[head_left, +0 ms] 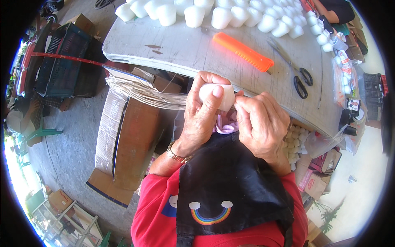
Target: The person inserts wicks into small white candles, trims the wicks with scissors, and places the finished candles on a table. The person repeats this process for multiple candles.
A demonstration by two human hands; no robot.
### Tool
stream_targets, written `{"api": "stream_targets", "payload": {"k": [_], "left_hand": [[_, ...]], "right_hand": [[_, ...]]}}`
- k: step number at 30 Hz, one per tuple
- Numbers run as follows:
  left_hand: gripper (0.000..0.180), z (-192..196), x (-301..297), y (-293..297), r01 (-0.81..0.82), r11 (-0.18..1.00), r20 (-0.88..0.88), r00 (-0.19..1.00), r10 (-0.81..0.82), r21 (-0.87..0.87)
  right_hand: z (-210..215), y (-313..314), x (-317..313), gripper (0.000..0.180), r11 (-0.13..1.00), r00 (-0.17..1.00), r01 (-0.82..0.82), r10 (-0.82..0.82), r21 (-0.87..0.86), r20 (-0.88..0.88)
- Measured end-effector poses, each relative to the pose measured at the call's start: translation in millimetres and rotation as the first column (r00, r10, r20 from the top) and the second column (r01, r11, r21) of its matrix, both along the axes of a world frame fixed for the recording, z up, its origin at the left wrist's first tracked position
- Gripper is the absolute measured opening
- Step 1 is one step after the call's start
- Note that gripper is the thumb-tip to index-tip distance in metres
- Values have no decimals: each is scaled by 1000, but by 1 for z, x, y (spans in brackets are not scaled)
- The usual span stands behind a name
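Note:
My left hand (200, 113) grips a small white block-shaped piece (220, 95), thumb pressed on its front. A bundle of thin clear plastic strands (140, 91) runs from the left into this hand. My right hand (260, 123) is pinched against the right side of the white piece, fingers closed on its edge. Both hands hover just below the near edge of a grey table (181, 47), above my lap, which is covered by a black apron (230, 181) with a rainbow print.
Several white blocks (230, 14) line the table's far side. An orange-handled tool (242, 51) and black-handled scissors (295, 70) lie on it. Open cardboard boxes (127, 136) stand at my left, dark crates (66, 57) beyond. Bags and boxes of white pieces (296, 144) sit at right.

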State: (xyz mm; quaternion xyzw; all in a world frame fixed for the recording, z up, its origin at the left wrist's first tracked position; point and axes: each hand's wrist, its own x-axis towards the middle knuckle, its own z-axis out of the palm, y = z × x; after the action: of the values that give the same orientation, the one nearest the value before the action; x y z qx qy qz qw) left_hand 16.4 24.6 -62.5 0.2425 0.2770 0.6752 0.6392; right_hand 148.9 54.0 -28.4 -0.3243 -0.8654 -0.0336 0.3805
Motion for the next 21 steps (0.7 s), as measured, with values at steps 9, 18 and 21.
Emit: {"api": "stream_targets", "payload": {"k": [9, 18, 21], "left_hand": [[39, -7, -14, 0, -5, 1000, -176, 984, 4, -6], [39, 2, -9, -2, 6, 1000, -103, 995, -7, -10], [39, 2, -9, -3, 9, 1000, -122, 993, -8, 8]], "right_hand": [[6, -4, 3, 15, 909, 979, -125, 49, -398, -196], [7, -3, 5, 20, 893, 969, -137, 30, -429, -246], [7, -2, 5, 22, 905, 976, -125, 39, -406, -214]]}}
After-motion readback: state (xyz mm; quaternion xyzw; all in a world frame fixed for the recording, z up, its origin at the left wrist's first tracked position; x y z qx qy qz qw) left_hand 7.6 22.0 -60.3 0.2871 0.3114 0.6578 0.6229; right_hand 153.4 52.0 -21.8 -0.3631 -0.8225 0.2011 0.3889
